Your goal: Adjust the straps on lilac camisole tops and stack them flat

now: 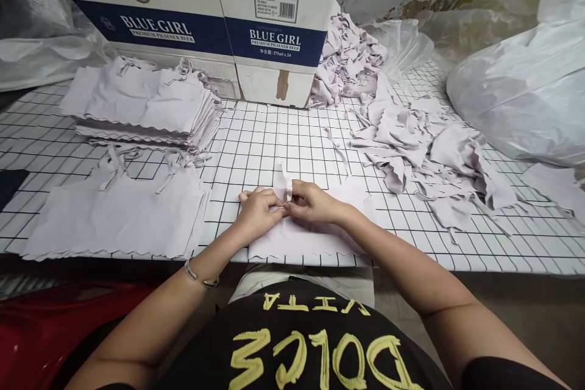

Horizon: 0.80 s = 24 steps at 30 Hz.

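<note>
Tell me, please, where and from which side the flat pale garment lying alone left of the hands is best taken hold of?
Probably by the two straps at the far edge of the flat garment, coming from above. It lies spread flat on the gridded table, so its body offers no raised fold, while the straps sit loose and bunched.

A flat pale lilac fabric garment (311, 234) is laid at the near edge of the grid-lined white worktop (256, 134), with a thin strap (287, 186) on it pinched between the left hand (256, 212) and right hand (311, 202). A single spread lilac garment (119, 213) lies to its left, a stack of folded lilac garments (141, 103) behind that. A printed cardboard beer box (205, 6) stands at the far edge, a loose heap of lilac garments (411, 134) to the right, and a large clear plastic bag (525, 91) at the right edge.
</note>
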Available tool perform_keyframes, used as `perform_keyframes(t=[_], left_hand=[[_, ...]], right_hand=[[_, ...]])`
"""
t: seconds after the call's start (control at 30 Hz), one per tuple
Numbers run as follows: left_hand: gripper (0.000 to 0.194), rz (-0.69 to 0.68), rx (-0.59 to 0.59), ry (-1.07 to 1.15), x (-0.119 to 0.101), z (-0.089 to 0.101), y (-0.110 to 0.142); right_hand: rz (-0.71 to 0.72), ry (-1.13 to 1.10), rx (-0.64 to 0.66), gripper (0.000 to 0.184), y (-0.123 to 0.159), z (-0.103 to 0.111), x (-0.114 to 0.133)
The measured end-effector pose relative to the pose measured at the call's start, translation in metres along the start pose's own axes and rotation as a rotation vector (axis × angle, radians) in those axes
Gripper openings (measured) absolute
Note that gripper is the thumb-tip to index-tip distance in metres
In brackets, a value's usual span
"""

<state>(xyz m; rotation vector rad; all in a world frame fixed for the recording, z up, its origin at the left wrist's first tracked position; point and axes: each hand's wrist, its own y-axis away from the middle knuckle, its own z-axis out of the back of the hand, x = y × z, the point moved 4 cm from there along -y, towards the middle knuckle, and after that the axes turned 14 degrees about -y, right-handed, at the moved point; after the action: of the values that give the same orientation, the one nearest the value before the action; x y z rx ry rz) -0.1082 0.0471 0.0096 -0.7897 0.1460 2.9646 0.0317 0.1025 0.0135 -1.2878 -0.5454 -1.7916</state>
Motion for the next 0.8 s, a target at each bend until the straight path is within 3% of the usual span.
perform_keyframes(t=[0.13,0.27,0.33,0.47,0.53,0.63,0.73,0.8], left_hand=[[0.015,-0.001,-0.089,-0.016,-0.003,0.003,0.002],[0.014,0.000,-0.082,-0.004,-0.001,0.000,0.002],[0.015,-0.003,-0.020,-0.001,0.001,-0.003,0.001],[0.017,-0.067,0.106,-0.052,0.006,-0.009,-0.004],[0.022,-0.102,0.101,-0.108,0.010,-0.008,-0.006],[0.038,-0.082,0.039,-0.191,0.017,-0.006,-0.006],[0.046,-0.051,-0.069,-0.288,0.018,-0.003,0.001],[0.048,-0.083,-0.172,-0.366,0.011,-0.002,0.010]], right_hand=[[0.075,0.166,0.044,0.009,0.001,0.002,0.009],[0.000,0.086,0.038,0.006,0.004,0.005,0.005],[-0.109,-0.127,0.032,0.007,0.004,0.005,-0.003],[-0.309,-0.808,-0.030,0.019,-0.007,0.003,-0.011],[-0.398,-1.059,-0.089,0.029,-0.021,0.004,-0.012],[-0.521,-1.247,-0.268,0.029,-0.048,0.012,-0.015],[-0.576,-1.172,-0.528,0.029,-0.072,0.029,-0.026],[-0.619,-1.017,-0.567,0.030,-0.084,0.039,-0.033]])
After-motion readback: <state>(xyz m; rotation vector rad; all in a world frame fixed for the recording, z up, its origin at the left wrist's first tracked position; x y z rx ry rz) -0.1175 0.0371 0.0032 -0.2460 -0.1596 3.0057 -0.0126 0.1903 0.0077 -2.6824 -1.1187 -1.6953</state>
